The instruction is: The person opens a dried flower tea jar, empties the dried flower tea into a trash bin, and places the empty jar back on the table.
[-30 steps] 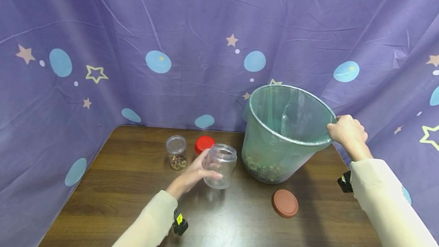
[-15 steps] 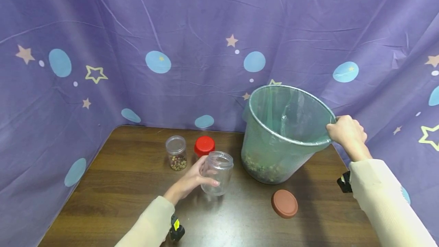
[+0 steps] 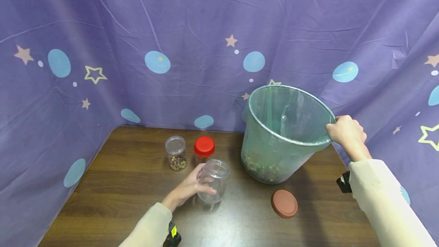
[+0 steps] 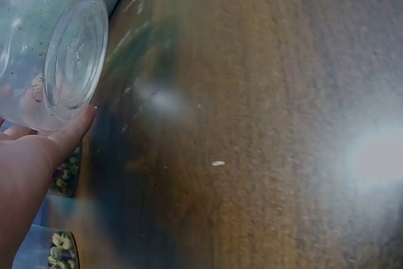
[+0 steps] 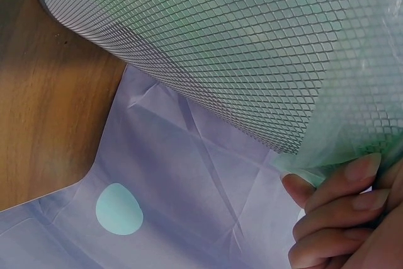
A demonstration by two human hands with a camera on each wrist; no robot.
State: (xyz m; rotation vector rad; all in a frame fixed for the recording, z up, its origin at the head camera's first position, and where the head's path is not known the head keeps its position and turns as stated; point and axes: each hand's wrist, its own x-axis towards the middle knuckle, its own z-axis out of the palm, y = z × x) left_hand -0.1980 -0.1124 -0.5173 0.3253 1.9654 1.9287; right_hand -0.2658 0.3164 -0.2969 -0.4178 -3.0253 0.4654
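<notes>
My left hand (image 3: 185, 190) grips a clear lidless jar (image 3: 220, 184) around its side, thumb in front. In the left wrist view, small specks cling to the jar's wall and its base (image 4: 77, 55) is apart from the tabletop. At the right, my right hand (image 3: 348, 134) holds the rim of a mesh wastebasket (image 3: 264, 144) lined with a thin green bag. The basket leans toward that hand, and multicoloured bits (image 3: 265, 170) show at its bottom. Curled fingers (image 5: 340, 218) press the bag's edge in the right wrist view.
A clear-lidded jar (image 3: 176, 153) of mottled bits stands at back left. Beside it is a red-lidded jar (image 3: 204, 147), partly hidden behind the held jar. A brownish-red round lid (image 3: 284, 203) lies before the basket. A purple curtain (image 3: 205, 48) surrounds the wooden table (image 3: 113, 186).
My left hand has brought the clear jar down and toward the left, away from the wastebasket, uncovering more of the red-lidded jar. My right hand and the basket have stayed put.
</notes>
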